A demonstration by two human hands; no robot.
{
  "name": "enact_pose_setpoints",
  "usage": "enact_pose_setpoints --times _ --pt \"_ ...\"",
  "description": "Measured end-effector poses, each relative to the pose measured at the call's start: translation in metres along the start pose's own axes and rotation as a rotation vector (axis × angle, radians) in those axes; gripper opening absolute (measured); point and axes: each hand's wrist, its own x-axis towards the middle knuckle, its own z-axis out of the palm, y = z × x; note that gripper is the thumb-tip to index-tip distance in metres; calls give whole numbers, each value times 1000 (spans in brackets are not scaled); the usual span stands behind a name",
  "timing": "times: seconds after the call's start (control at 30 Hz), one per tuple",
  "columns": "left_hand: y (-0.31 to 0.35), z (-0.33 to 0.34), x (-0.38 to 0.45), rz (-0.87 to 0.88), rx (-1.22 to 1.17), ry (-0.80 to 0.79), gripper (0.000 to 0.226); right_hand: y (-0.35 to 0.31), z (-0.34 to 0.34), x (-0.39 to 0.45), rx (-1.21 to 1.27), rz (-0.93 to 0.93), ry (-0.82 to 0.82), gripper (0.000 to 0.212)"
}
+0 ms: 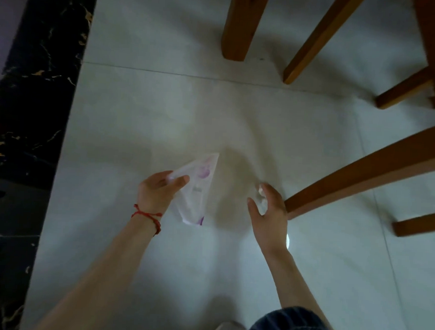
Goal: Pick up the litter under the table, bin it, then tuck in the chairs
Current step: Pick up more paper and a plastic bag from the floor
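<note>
Left hand (160,189) pinches white-and-purple plastic wrapper (198,189) near its top corner, thumb over, fingers under; wrapper hangs off floor (139,111), frame centre. Looks light, limp, crinkly, slick; edge pinch enough. Right hand (267,207) at 3 o'clock of wrapper, fingers curled loosely round small clear crumpled scrap (261,200), touching chair leg (360,176). Scrap weightless, soft. No bin visible.

The wooden legs (360,181) run off the top and right edges; the white wrapper (198,186) is motion-blurred, its print unreadable; the small crumpled scrap (261,203) in the right hand (269,212) is too blurred to identify.
</note>
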Motion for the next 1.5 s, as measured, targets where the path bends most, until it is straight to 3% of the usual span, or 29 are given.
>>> enact_pose_setpoints --times 0.13,0.37,0.5,0.63,0.73,0.87,1.07,1.17,1.5 --pt "-2 9 -6 20 74 -52 24 18 1 5 -20 38 -16 47" --pt "-3 9 -8 8 24 -17 6 31 14 11 -25 26 19 53" --pt "0 6 -8 -2 -11 -17 14 29 16 18 -7 67 104 32" --pt "0 3 -6 -25 -51 -33 8 20 19 24 88 101 112 16" --pt "-1 0 -3 -33 -75 -26 10 13 23 26 142 213 71 19" --pt "1 -8 1 -60 -109 -17 14 -2 28 26 487 461 36 19" --pt "12 -32 -7 -139 -151 -8 20 -32 28 18 762 639 -90 28" --pt "20 -45 -18 -206 -198 5 26 -49 23 7 825 683 -155 29" --pt "91 -97 -99 -357 -302 36 11 -133 -62 -26 837 665 -271 23"
